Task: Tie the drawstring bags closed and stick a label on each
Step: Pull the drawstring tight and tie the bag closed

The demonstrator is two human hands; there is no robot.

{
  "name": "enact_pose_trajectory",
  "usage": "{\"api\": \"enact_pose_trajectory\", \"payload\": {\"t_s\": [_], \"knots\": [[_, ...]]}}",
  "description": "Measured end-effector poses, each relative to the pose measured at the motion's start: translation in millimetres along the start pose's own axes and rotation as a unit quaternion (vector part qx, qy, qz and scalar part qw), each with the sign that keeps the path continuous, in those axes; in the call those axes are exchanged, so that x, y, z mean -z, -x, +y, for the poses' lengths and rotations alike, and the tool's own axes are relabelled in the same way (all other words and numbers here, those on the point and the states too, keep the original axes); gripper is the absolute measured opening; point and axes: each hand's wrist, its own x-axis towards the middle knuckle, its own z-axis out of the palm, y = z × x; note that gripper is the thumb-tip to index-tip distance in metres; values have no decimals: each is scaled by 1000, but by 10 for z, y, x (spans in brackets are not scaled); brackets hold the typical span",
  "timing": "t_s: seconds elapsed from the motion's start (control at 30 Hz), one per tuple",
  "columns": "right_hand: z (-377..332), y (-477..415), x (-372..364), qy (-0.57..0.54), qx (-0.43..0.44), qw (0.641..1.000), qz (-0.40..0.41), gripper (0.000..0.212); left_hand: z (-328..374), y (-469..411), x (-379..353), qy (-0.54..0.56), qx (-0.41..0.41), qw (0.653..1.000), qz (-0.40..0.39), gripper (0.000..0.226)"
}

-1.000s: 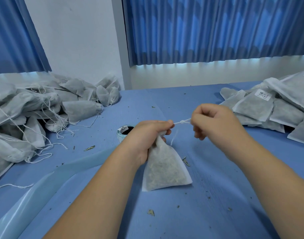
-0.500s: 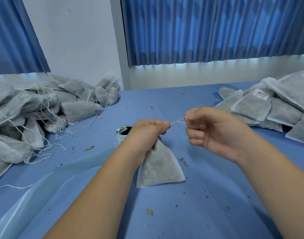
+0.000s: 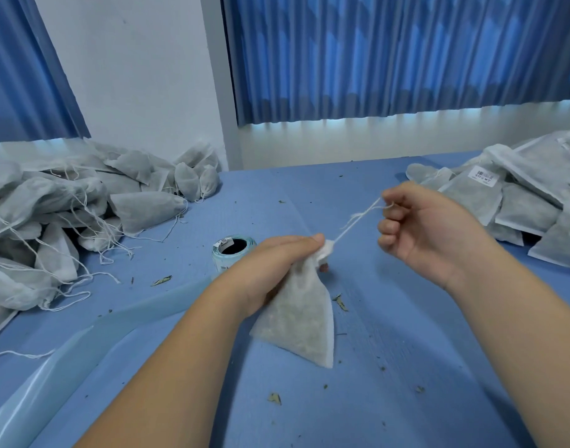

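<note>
Drawstring bag (image 3: pixel 296 318) hangs from the left hand (image 3: pixel 270 270), whose fingers (image 3: pixel 296 244) are curled tight round its gathered neck. Its lower corner reaches down to the blue table (image 3: pixel 390 399) in front of the person. From the bunched mouth a white drawstring (image 3: pixel 358 221) runs taut up to the right hand (image 3: pixel 429 231), which pinches it between thumb and forefinger, the other fingers loosely curled. The bag is thin, pale grey-white cloth with greenish dried filling showing through. A label roll (image 3: pixel 233 250) stands just behind the left hand. 2 heaps lie well apart: loose-stringed bags (image 3: pixel 51 215) at the left, flat bags (image 3: pixel 519 202) at the right, 1 bearing a barcode label (image 3: pixel 482 176).
</note>
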Motion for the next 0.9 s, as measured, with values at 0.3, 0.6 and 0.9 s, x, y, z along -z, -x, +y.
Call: {"api": "enact_pose_trajectory", "payload": {"t_s": [0.3,0.6,0.9], "knots": [[-26,-41,111,-21,70,994,81,15,-47,8,10,-97,0,986,-136,46],[83,181,-180,229,258,938,-7,19,-72,-67,-124,-63,-30,992,103,21],[311,179,-223,557,306,766,-100,12,-33,-95,-129,37,-58,987,148,15]]}}
